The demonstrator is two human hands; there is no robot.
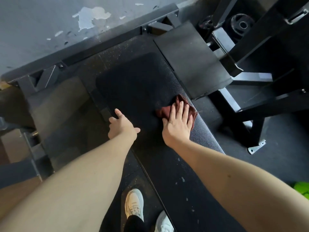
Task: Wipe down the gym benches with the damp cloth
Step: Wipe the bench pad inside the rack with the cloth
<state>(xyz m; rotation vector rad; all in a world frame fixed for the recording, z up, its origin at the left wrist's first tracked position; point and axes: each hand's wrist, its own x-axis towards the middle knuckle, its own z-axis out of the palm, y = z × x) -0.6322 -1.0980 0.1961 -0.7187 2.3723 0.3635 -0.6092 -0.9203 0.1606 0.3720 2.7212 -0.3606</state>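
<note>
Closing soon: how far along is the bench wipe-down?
Done: no wiped patch is discernible. In hand: right hand presses the red cloth on the bench pad; left hand rests at its edge. Left: white specks on the near end, plus the upper pad.

One head-worn wide-angle view, taken from standing height, faces steeply down and slightly forward onto the black bench pad (133,91), which sits near and fills the centre. The wall (41,27) runs along the top edge. The wearer's white shoes (134,203) are at the bottom edge.

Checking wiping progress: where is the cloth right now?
In the head view, the reddish cloth lies under the right hand at the right edge of the bench pad, near the second pad.
</note>
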